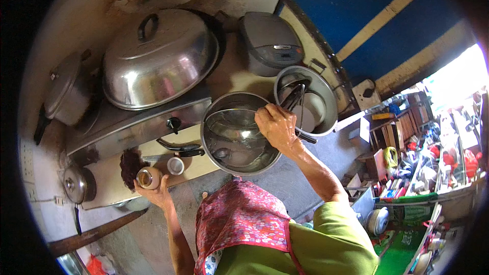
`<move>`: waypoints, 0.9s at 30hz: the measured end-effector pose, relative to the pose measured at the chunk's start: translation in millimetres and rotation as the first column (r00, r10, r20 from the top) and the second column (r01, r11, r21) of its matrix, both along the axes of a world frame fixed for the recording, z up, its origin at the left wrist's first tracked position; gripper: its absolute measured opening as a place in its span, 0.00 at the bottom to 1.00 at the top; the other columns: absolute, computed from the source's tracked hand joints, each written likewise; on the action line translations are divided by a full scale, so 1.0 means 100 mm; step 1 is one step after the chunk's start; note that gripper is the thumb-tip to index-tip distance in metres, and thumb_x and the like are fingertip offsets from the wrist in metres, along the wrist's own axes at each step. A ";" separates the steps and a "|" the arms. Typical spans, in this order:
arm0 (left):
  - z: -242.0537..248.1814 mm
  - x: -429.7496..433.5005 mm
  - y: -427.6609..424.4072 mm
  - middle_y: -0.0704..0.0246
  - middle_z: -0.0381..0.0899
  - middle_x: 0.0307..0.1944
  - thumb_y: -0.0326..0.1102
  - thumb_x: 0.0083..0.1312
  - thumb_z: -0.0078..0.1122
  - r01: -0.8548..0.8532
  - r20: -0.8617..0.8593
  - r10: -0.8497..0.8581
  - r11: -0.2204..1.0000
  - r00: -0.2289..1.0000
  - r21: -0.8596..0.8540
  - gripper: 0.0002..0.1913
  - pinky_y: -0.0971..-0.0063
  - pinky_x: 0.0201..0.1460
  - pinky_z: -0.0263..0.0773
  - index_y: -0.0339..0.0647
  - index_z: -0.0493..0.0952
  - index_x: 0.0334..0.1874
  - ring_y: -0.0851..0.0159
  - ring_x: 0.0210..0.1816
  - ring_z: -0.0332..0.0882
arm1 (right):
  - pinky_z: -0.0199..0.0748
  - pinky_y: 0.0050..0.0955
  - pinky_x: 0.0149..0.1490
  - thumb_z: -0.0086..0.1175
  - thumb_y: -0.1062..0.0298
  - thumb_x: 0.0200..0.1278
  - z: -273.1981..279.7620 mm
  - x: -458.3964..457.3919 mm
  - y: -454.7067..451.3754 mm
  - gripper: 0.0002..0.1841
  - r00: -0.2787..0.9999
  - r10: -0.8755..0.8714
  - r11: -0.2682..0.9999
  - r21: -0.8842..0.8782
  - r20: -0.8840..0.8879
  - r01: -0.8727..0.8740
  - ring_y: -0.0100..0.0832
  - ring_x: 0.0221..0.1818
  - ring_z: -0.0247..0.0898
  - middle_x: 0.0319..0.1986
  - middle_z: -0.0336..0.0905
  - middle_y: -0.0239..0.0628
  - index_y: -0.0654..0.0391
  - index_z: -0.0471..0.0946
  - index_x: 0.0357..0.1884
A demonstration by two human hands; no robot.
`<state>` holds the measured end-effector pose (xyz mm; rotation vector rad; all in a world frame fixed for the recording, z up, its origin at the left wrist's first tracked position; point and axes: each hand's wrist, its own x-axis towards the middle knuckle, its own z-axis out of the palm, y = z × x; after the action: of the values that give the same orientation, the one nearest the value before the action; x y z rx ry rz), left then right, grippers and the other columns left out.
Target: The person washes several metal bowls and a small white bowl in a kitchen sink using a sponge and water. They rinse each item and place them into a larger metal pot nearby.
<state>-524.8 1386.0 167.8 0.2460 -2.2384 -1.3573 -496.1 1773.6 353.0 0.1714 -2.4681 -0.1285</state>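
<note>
My left hand (156, 194) is wrapped around a small open glass jar (149, 178) with brownish contents, near the counter's front edge. Beside it on the counter lies a round, pale jar lid (176, 165). My right hand (277, 126), fingers curled, is over the right side of a wide stainless steel pot (244, 172). Whatever may be within those fingers is hidden. Inside the pot, a shiny curved surface and a round spoon-like shape (221, 154) show. A dark fibrous clump (131, 168), perhaps a scrubber, sits just behind the jar.
A large domed steel lid (164, 61) covers a pan on the gas stove (141, 128). A black-handled knife (191, 153) lies left of the pot. Behind stand a rice cooker (271, 42) and a second metal pot (331, 110) holding utensils. Lidded pans (72, 91) are at left.
</note>
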 end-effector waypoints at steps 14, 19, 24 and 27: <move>0.74 0.73 0.21 0.57 0.65 0.59 0.39 0.64 0.62 0.064 0.018 -0.062 0.992 0.998 -0.111 0.25 0.67 0.46 0.67 0.35 0.67 0.60 0.57 0.56 0.67 | 0.73 0.47 0.37 0.51 0.73 0.50 -0.28 0.35 0.01 0.21 0.864 -0.269 0.731 -0.494 0.425 0.470 0.58 0.30 0.75 0.29 0.77 0.58 0.65 0.72 0.50; 1.34 0.63 1.18 0.60 0.72 0.56 0.28 0.62 0.60 0.387 -0.094 -0.405 0.908 0.910 -0.163 0.06 0.74 0.48 0.73 0.37 0.80 0.40 0.59 0.47 0.77 | 0.73 0.39 0.21 0.49 0.73 0.52 -0.44 0.32 0.08 0.24 0.816 -0.021 0.387 -0.748 0.578 0.539 0.42 0.14 0.74 0.18 0.75 0.50 0.64 0.67 0.55; 1.31 0.33 2.21 0.51 0.72 0.56 0.43 0.63 0.60 0.650 0.245 -0.603 0.687 0.759 -0.325 0.22 0.62 0.57 0.68 0.30 0.75 0.52 0.48 0.57 0.70 | 0.68 0.28 0.11 0.45 0.78 0.61 -0.44 0.28 0.12 0.24 0.819 0.122 0.113 -0.828 0.561 0.550 0.32 0.09 0.70 0.21 0.75 0.47 0.65 0.61 0.61; 1.06 0.14 2.59 0.43 0.40 0.73 0.63 0.64 0.48 0.754 0.755 -0.380 0.617 0.535 -0.224 0.48 0.55 0.72 0.50 0.26 0.47 0.71 0.39 0.71 0.47 | 0.63 0.24 0.10 0.44 0.75 0.62 -0.46 0.33 0.16 0.26 0.851 0.186 -0.061 -0.859 0.491 0.509 0.31 0.09 0.68 0.24 0.76 0.46 0.69 0.58 0.63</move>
<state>-510.4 1645.0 273.7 -0.3827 -3.4408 -0.8962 -463.6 1789.9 306.7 -0.9249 -2.2503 1.9182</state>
